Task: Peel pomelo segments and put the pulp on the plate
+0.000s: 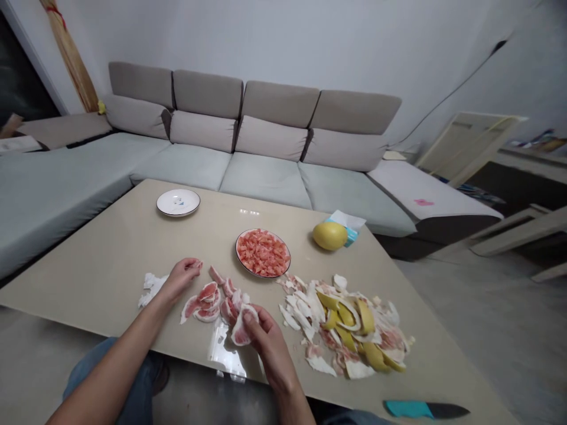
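Observation:
A pomelo segment point(240, 332), pink with white membrane, is pinched between the thumb and fingers of my right hand point(271, 339) near the table's front edge. My left hand point(181, 277) is closed at the fingertips, above the table left of the plated fruit; a small pale bit shows there, too small to name. Between my hands lie several pomelo segments point(208, 302) with membrane still on. Beyond them, a dark-rimmed plate point(238, 256) is heaped with peeled pink pomelo flesh point(263, 252).
Yellow rind and white pith point(349, 324) are piled at right. A teal-handled knife point(425, 409) lies at the front right edge. A whole pomelo point(330, 235) sits by a tissue pack point(351, 229). A white plate point(190, 203) stands far left, and crumpled tissue point(150, 288) lies beside my left forearm.

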### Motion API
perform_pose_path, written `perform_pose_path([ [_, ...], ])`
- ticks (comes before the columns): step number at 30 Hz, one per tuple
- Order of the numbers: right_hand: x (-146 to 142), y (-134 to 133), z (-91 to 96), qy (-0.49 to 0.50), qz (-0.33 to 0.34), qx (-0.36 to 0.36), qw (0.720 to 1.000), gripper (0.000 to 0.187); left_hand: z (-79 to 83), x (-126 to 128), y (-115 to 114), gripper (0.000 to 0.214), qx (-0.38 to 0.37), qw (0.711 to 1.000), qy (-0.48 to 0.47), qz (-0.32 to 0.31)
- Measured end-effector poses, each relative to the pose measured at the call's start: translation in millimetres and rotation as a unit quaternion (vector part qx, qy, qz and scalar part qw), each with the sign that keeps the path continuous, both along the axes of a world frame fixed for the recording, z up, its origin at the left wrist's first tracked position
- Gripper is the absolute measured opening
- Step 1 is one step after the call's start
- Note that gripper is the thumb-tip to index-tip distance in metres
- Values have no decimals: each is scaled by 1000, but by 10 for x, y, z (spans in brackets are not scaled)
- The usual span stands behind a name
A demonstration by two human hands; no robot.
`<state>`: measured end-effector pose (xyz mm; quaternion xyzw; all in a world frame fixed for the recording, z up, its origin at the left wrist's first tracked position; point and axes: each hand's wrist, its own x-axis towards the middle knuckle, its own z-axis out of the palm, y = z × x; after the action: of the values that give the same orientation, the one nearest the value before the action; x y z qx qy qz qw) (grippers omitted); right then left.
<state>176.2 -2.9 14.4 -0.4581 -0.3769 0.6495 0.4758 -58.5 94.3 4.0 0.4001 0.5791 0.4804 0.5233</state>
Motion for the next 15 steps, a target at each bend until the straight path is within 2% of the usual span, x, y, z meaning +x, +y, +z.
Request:
perform_pose_path([
  [3, -8, -30, -43, -16, 13, 8, 1000, 43, -85, 21, 27, 30, 23, 993, 118, -23],
  [7, 31, -59, -94, -41, 18, 10, 999, 41, -142, 7, -5, 18, 31, 969, 233, -81],
  [10, 44, -73, -114, -55, 13, 8, 998, 43, -138, -52, -27, 18, 30, 952, 285, -102],
  [15, 13, -75, -111, -75, 17, 13, 997, 41, -136, -176, -25, 36, 10, 944, 315, -100],
])
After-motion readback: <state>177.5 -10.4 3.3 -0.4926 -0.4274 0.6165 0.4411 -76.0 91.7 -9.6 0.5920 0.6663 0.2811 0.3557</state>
